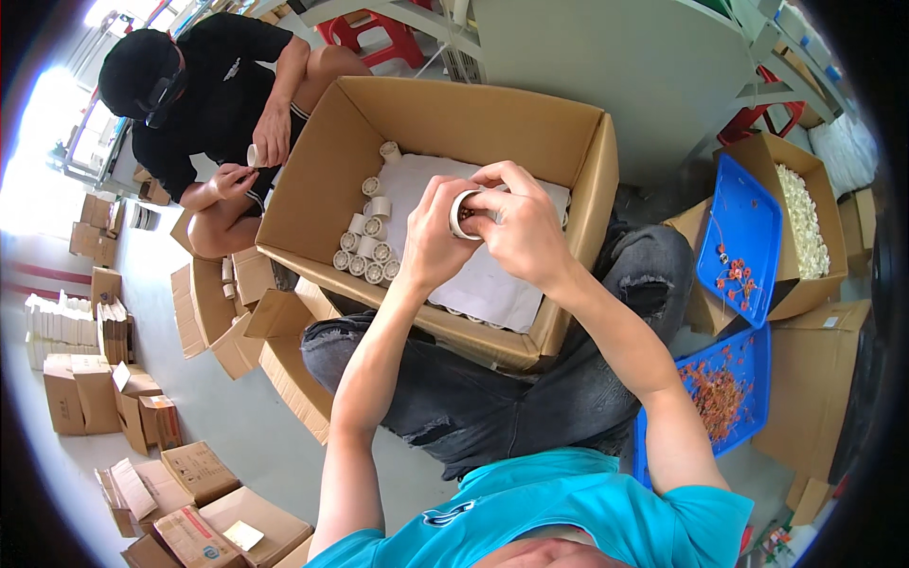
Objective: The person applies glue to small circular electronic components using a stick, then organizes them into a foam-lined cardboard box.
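Observation:
Above a large open carton (473,106), my left hand (431,237) is closed round a short white hollow cylinder (457,220), its mouth turned to the right. My right hand (530,237) has its thumb and fingers bent together at that mouth, partly inside it. Something small and brownish shows within; the fingers hide most of it. Below my hands a white sheet (507,284) lies in the carton. Several similar white cylinders (369,246) with slotted ends sit along its left side, some upright and some tipped.
At right, blue trays (757,402) hold small orange-red wired parts (715,393), beside a carton of pale pieces (803,222). A co-worker (213,104) sits at upper left, handling a white cylinder (253,156). Open cardboard boxes (227,516) stand on the floor at left.

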The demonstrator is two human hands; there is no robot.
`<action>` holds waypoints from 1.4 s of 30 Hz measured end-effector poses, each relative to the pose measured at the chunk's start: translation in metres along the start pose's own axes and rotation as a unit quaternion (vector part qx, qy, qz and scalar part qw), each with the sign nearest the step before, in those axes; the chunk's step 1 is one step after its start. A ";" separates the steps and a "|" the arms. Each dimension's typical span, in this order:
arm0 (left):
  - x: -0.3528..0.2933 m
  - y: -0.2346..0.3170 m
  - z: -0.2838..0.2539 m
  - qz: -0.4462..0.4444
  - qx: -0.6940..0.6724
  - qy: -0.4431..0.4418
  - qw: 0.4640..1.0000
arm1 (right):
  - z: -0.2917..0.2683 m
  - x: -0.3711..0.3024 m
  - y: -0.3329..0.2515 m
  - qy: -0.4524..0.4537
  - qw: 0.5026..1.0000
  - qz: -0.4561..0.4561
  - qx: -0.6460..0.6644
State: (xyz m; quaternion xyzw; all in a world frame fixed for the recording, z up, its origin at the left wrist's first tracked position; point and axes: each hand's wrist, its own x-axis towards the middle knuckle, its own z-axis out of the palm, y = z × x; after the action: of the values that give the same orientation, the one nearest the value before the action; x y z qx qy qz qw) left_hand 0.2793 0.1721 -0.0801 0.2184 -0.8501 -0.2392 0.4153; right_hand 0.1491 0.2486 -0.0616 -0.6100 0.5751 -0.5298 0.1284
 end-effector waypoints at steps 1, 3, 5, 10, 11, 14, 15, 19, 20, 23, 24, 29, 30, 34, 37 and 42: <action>0.000 0.000 0.000 0.000 0.000 -0.001 1.000 | -0.001 0.000 -0.001 0.001 1.000 0.001 0.000; -0.001 -0.001 0.001 -0.003 -0.008 -0.012 1.000 | -0.003 -0.001 -0.002 -0.024 1.000 0.016 0.003; -0.001 -0.003 0.002 0.001 -0.018 -0.011 1.000 | -0.005 0.000 -0.001 -0.034 0.999 0.030 0.015; 0.003 -0.001 -0.001 0.008 -0.027 -0.005 1.000 | -0.004 0.001 0.000 -0.029 0.997 0.047 0.050; 0.004 0.000 -0.001 0.005 -0.024 -0.006 1.000 | -0.003 0.000 -0.002 -0.010 0.998 0.053 0.041; 0.005 0.002 -0.004 0.009 -0.024 -0.013 1.000 | -0.003 0.000 -0.002 0.007 0.998 0.049 0.039; 0.005 0.002 -0.004 0.017 -0.028 -0.019 0.999 | -0.003 0.000 -0.001 0.002 0.998 0.039 0.047; 0.000 -0.001 -0.004 0.001 -0.032 -0.043 0.999 | -0.001 -0.002 0.004 -0.029 0.993 0.074 0.089; 0.000 -0.001 -0.004 -0.001 -0.027 -0.046 0.999 | 0.000 -0.002 0.007 -0.026 0.995 0.049 0.079; 0.002 0.001 -0.004 -0.007 -0.025 -0.060 0.998 | -0.002 -0.003 0.007 -0.015 0.997 0.012 0.068; 0.004 0.001 -0.003 -0.006 -0.021 -0.052 0.998 | -0.003 -0.002 0.006 -0.006 0.995 0.031 0.091; 0.016 0.006 0.003 0.016 -0.016 -0.041 0.999 | -0.008 0.000 0.012 0.023 0.994 0.019 0.105; 0.016 0.006 0.004 0.020 -0.009 -0.047 0.999 | -0.010 0.000 0.015 0.006 0.993 0.036 0.114; 0.016 0.001 0.008 0.007 0.007 -0.074 0.997 | -0.009 0.003 0.026 -0.023 0.989 0.075 0.127; 0.013 -0.004 0.009 -0.009 0.002 -0.083 0.997 | -0.001 0.000 0.031 -0.017 0.988 0.086 0.127; 0.012 -0.009 0.009 -0.011 -0.010 -0.082 0.996 | 0.003 -0.001 0.029 -0.005 0.992 0.070 0.102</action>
State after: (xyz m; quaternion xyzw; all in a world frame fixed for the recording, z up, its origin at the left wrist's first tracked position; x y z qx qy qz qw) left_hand 0.2667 0.1604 -0.0829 0.2028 -0.8766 -0.2691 0.3435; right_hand 0.1350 0.2390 -0.0850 -0.5547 0.5585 -0.5725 0.2295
